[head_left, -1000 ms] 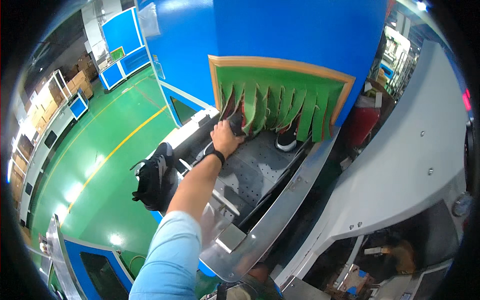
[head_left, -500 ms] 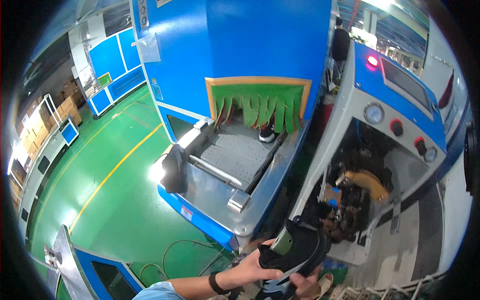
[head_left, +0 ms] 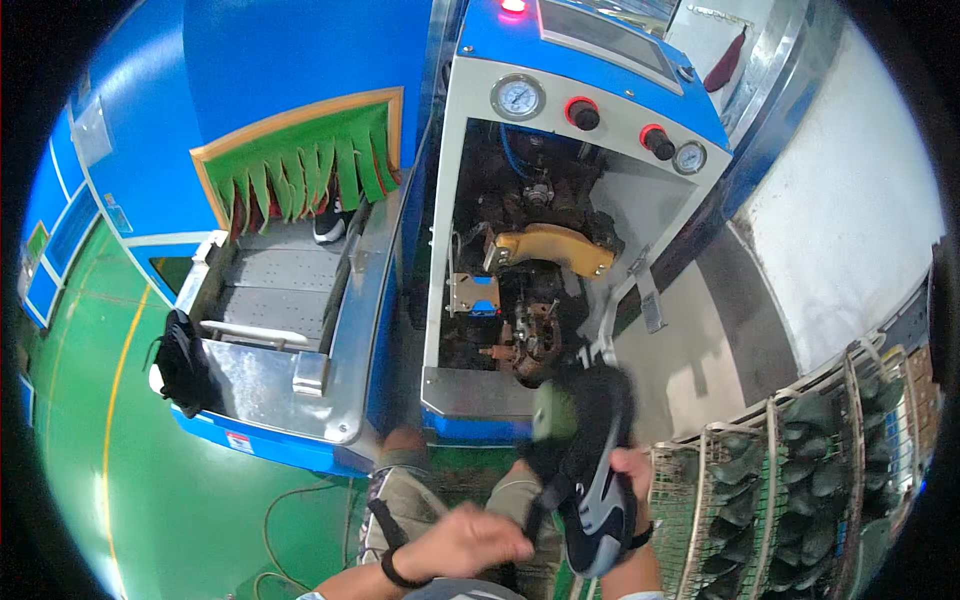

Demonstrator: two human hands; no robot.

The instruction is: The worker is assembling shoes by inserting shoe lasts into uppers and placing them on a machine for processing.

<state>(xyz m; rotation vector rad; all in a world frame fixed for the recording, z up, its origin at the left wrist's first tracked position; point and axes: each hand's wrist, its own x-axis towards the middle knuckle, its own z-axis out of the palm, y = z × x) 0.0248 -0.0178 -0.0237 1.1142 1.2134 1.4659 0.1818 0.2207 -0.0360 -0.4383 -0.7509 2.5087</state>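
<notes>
A black shoe (head_left: 603,440) with grey side panels is tilted in front of me, its upper end near the opening of the machine. A green shoe last (head_left: 555,413) shows inside it. My right hand (head_left: 632,474) grips the shoe along its right side; most of its fingers are hidden behind it. My left hand (head_left: 472,541) is just left of the shoe, fingers stretched towards its lower part and slightly blurred. It seems to hold nothing. A loose black flap or strap (head_left: 538,515) hangs close to its fingertips.
Ahead stands a blue-and-white machine with gauges (head_left: 518,97), red-ringed knobs and a yellow curved pad (head_left: 553,249). At left a conveyor (head_left: 275,285) runs under a green fringed curtain (head_left: 300,170); another black shoe (head_left: 181,365) rests on its corner. A wire rack (head_left: 768,480) of dark lasts stands right.
My view has swung right, towards the machine with the gauges. My left hand has come off the shoe, while my right hand now grips it along its right side.
</notes>
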